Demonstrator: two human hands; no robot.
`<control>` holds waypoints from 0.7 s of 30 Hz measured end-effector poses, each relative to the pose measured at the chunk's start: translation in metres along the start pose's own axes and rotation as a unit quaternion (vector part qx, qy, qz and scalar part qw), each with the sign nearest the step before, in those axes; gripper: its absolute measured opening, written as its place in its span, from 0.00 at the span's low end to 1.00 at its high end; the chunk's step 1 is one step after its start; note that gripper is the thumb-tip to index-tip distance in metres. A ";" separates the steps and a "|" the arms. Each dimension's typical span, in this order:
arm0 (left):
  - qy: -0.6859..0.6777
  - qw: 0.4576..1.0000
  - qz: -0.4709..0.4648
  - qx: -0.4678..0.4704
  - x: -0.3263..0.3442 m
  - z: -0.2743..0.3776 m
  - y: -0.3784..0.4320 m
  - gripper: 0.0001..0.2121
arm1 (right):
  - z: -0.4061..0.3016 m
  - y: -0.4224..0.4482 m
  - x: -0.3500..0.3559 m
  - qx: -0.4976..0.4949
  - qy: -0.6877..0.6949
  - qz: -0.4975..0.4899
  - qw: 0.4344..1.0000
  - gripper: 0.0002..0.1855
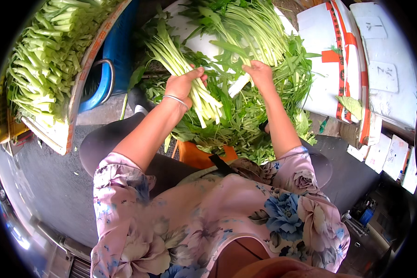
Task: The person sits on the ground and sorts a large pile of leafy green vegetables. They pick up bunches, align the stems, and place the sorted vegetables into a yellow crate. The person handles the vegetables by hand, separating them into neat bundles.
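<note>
My left hand (181, 85) is closed around a bunch of water spinach (205, 100), with the pale cut stems pointing toward me and the leaves away. Between thumb and fingers, my right hand (260, 73) pinches a few water spinach stalks (244, 54), just right of the bunch. Beyond it, a heap of long-stemmed water spinach (253, 24) rests on a white surface (199, 43), partly covered by greens. Below both hands spreads a pile of loose leaves and trimmings (229, 128) between my knees.
Taped white foam boxes (318, 29) stand at right, one bearing a loose leaf (351, 107). At left, thick green vegetable stalks (45, 59) fill a foam box beside a blue tub (107, 78) with a metal handle. Something orange (194, 156) lies by my lap.
</note>
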State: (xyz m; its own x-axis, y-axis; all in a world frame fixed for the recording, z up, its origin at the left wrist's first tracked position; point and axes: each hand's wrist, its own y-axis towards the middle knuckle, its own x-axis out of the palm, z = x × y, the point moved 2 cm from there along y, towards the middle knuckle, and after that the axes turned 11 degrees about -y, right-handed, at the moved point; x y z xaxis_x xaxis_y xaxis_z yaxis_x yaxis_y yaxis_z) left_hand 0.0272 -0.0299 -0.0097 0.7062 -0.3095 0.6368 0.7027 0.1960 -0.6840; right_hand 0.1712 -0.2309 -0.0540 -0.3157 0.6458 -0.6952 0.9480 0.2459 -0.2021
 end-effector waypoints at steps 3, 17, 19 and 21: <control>0.025 1.000 -0.010 -0.015 -0.002 -0.005 -0.002 0.11 | -0.040 -0.059 0.003 0.104 0.229 -0.143 0.957 0.09; 0.114 0.989 -0.084 -0.039 0.002 -0.015 -0.013 0.09 | -0.061 -0.140 0.021 0.119 0.335 -0.184 0.916 0.10; 0.129 0.987 -0.085 -0.039 0.001 -0.016 -0.016 0.09 | -0.065 -0.136 0.024 0.103 0.346 -0.127 0.924 0.09; 0.138 0.987 -0.081 -0.027 -0.001 -0.016 -0.017 0.08 | -0.065 -0.135 0.026 0.100 0.321 -0.126 0.933 0.07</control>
State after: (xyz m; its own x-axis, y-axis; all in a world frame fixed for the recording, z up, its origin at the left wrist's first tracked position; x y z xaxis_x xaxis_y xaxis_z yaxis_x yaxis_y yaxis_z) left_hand 0.0128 -0.0477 -0.0042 0.5285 -0.5763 0.6234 0.7936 0.0747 -0.6038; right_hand 0.0325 -0.2008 -0.0001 -0.4284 0.9013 -0.0642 0.8082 0.3505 -0.4732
